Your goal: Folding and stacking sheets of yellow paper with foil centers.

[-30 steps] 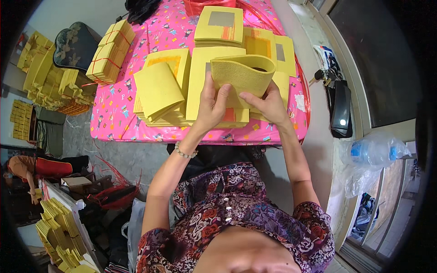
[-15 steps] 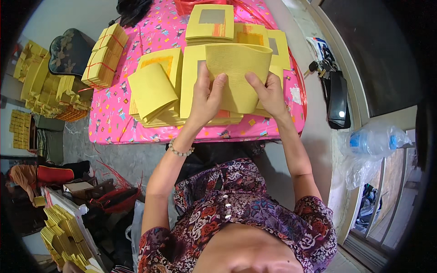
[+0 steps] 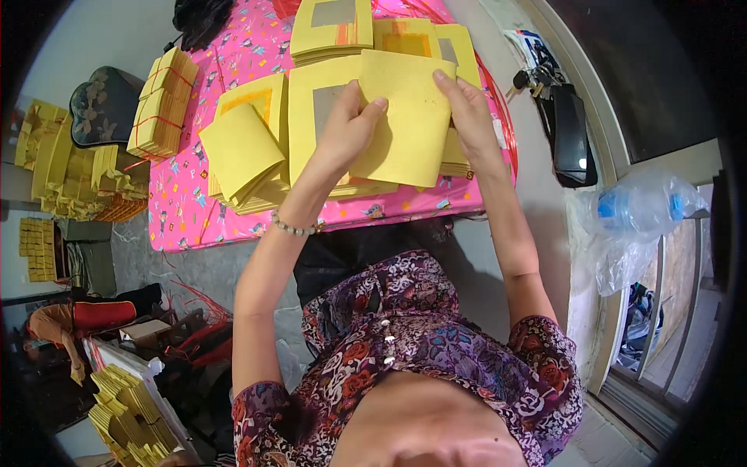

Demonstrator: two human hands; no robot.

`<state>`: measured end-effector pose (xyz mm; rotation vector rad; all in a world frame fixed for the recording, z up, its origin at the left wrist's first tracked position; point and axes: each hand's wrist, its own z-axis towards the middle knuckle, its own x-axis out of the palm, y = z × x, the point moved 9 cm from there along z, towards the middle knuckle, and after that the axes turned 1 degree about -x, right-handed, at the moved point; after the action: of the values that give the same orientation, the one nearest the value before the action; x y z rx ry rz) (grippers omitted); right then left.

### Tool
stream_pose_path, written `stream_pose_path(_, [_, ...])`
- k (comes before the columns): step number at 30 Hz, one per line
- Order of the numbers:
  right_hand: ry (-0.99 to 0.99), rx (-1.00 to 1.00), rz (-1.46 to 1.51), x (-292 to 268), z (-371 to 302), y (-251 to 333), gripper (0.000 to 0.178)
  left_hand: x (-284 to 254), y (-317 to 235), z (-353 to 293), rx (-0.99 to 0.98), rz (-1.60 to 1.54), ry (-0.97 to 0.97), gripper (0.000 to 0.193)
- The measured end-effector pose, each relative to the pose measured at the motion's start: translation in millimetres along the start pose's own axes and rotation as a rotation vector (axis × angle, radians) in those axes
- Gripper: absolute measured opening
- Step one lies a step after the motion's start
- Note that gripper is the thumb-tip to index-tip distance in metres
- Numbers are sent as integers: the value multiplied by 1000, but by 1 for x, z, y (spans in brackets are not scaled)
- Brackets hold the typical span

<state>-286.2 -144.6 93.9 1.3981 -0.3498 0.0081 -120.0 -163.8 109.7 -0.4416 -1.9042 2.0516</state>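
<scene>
A folded sheet of yellow paper (image 3: 405,132) is held up between my two hands over the pink table. My left hand (image 3: 350,124) pinches it at its upper left edge, thumb on the near face. At the upper right corner, my right hand (image 3: 472,117) grips the edge with thumb and fingers. Behind the sheet lies a yellow paper stack (image 3: 305,148) with a grey rectangle on top, partly covered by my left hand. To the left, a folded yellow bundle (image 3: 241,152) rests askew on another stack marked with an orange frame (image 3: 272,105).
More yellow stacks (image 3: 333,39) stand farther back on the patterned pink tablecloth (image 3: 233,58). Red-tied bundles (image 3: 159,109) sit at the table's left. On the right ledge lie keys (image 3: 537,78) and a black case (image 3: 572,140), with a bagged plastic bottle (image 3: 634,206) nearer.
The yellow sheet has gone from curved with a rounded upper fold to nearly flat. My right hand has shifted from its face to the upper right corner. The whole view has shifted slightly.
</scene>
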Motion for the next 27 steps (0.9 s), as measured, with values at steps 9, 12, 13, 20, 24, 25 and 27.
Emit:
stream_pose_path(9, [-22, 183, -58, -21, -5, 0, 33, 11, 23, 15, -277, 115, 38, 26])
stream_pose_path(12, [133, 316, -180, -17, -26, -8, 33, 5, 40, 24, -330, 27, 32, 23])
stream_pose_path(13, [235, 339, -277, -14, -32, -15, 33, 7, 40, 24, -333, 27, 40, 23])
stream_pose_path(20, [202, 251, -312, -27, -34, -19, 34, 18, 51, 31, -380, 15, 82, 21])
stream_pose_path(24, [270, 297, -336, -32, -40, -24, 38, 25, 44, 32, -394, -63, 69, 21])
stream_pose_path(25, [313, 297, -347, -30, -42, -25, 37, 28, 43, 31, -395, -64, 73, 21])
stream_pose_path(27, [278, 297, -351, -34, -43, -21, 37, 29, 39, 33, -348, 53, 37, 23])
